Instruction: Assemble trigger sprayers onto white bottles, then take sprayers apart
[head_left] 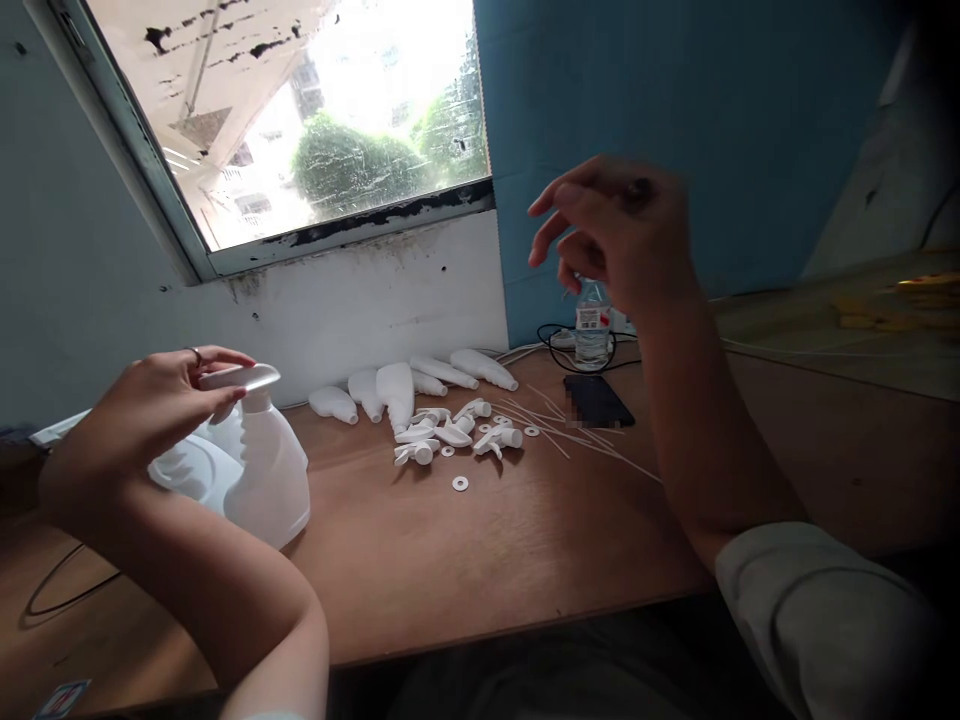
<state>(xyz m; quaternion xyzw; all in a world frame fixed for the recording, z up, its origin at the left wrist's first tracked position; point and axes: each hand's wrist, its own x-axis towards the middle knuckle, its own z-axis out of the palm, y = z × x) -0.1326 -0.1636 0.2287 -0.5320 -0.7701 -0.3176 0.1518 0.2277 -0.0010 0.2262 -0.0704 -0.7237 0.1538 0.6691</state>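
My left hand [161, 400] is closed round the white trigger head on top of a white spray bottle [266, 470] that stands upright on the wooden table [480, 560] at the left. My right hand [619, 235] is raised high above the table in front of the blue wall, fingers loosely curled and apart, with nothing visible in them. A pile of loose white trigger heads [450, 430] lies in the middle of the table, with small white washers [460, 484] and thin white tubes [585, 440] beside it.
Several empty white bottles [409, 390] lie on their sides against the wall under the window. A black phone [598, 400], a clear water bottle [592, 325] and a black cable sit at the back. Another white bottle lies behind the upright one.
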